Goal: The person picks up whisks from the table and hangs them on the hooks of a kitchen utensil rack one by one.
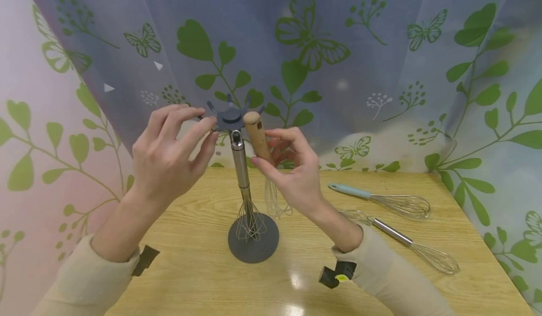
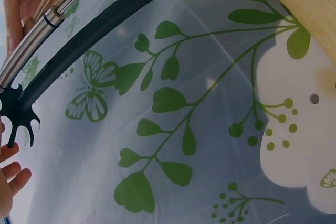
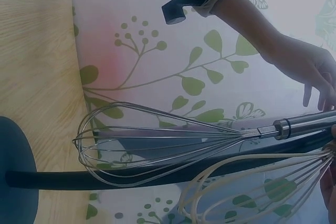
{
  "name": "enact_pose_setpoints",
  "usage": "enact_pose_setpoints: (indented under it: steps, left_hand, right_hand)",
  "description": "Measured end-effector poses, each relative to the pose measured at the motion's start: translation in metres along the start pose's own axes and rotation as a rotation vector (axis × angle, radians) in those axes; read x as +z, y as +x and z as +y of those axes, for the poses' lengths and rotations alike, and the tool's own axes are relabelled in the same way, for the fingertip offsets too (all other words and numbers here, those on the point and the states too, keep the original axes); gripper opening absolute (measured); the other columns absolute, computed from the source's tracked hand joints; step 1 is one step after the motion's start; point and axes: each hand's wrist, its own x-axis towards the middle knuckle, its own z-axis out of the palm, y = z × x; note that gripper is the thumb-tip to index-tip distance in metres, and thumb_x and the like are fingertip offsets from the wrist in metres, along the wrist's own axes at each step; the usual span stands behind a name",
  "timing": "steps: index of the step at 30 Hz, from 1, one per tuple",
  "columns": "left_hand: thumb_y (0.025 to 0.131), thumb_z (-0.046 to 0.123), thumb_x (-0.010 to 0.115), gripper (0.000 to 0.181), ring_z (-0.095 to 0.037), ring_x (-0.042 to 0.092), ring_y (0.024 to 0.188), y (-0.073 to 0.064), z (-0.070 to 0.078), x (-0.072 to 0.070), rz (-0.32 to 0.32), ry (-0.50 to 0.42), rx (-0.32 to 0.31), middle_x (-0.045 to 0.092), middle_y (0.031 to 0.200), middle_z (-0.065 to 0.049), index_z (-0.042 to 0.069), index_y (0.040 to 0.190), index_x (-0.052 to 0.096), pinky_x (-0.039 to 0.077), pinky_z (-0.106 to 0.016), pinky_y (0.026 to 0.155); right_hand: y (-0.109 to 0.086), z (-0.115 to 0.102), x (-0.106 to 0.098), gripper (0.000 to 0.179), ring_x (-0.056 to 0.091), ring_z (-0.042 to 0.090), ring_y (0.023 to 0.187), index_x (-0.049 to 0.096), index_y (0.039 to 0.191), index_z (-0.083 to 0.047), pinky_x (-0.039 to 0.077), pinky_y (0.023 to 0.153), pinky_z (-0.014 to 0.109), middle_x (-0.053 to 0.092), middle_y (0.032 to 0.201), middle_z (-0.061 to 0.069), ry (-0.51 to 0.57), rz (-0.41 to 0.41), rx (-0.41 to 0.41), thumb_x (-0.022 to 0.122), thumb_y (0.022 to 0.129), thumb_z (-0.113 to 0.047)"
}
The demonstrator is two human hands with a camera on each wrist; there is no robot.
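Note:
A dark whisk stand [image 1: 232, 115] with a hooked top rises from a round base [image 1: 254, 255]. My left hand [image 1: 169, 146] has its thumb and fingertips at the near left hooks, pinching the rim; the contact is partly hidden. My right hand [image 1: 296, 165] grips a wooden-handled whisk [image 1: 256, 137] by its handle, top end up, just right of the hooks. Its pale wires [image 3: 236, 187] hang below the hand. A steel-handled whisk [image 1: 240, 163] hangs from the front of the stand, wires down; the right wrist view shows its wire loops [image 3: 157, 140] beside the pole.
On the right of the wooden table [image 1: 190, 278] lie a whisk with a light blue handle [image 1: 351, 190] and a steel whisk [image 1: 394, 232]. More whisk wires [image 1: 355, 216] show partly behind the right forearm. A patterned curtain [image 1: 372, 71] stands behind the table.

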Motion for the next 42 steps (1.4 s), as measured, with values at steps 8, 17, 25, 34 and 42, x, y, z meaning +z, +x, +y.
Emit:
enact_pose_setpoints:
  steps: [8,17,25,34,42]
  left_hand:
    - [0.093,0.014,0.074,0.017,-0.040,0.068,0.102,-0.002,0.002,0.001,0.017,0.000,-0.004,0.076,0.109,-0.016,0.012,0.110,0.077,0.061,-0.053,0.075]
    - [0.092,0.014,0.075,0.020,-0.040,0.068,0.102,-0.002,0.002,0.002,0.022,0.000,-0.009,0.076,0.109,-0.016,0.013,0.111,0.077,0.061,-0.053,0.076]
    - [0.097,0.019,0.071,0.016,-0.040,0.068,0.102,-0.002,0.002,0.003,0.043,0.013,-0.013,0.076,0.110,-0.016,0.013,0.110,0.078,0.061,-0.053,0.075]
    - [0.097,0.017,0.069,0.013,-0.040,0.068,0.101,-0.001,0.003,0.003,0.049,0.021,-0.019,0.076,0.109,-0.016,0.012,0.106,0.077,0.061,-0.053,0.073]
    - [0.099,0.018,0.067,0.012,-0.040,0.068,0.102,-0.001,0.004,0.003,0.051,0.016,-0.027,0.076,0.108,-0.016,0.012,0.103,0.077,0.060,-0.053,0.074]
  right_hand:
    - [-0.001,0.001,-0.003,0.049,0.057,0.006,0.081,0.062,0.121,0.012,0.056,0.065,0.019,0.060,0.100,0.026,0.006,-0.009,-0.014,0.082,0.077,0.014]
    - [-0.002,0.001,-0.005,0.049,0.058,0.006,0.084,0.063,0.120,0.012,0.056,0.065,0.020,0.060,0.100,0.026,-0.005,-0.015,-0.020,0.082,0.076,0.016]
    - [-0.003,0.003,-0.009,0.050,0.060,0.006,0.084,0.063,0.120,0.012,0.058,0.067,0.020,0.060,0.101,0.026,-0.010,-0.032,-0.036,0.081,0.074,0.019]
    - [-0.005,0.007,-0.012,0.049,0.062,0.006,0.086,0.064,0.121,0.012,0.058,0.070,0.020,0.061,0.102,0.026,-0.002,-0.054,-0.052,0.082,0.075,0.017]
    - [-0.007,0.008,-0.016,0.048,0.062,0.005,0.086,0.064,0.119,0.013,0.058,0.069,0.020,0.059,0.101,0.027,0.017,-0.070,-0.051,0.080,0.075,0.018]
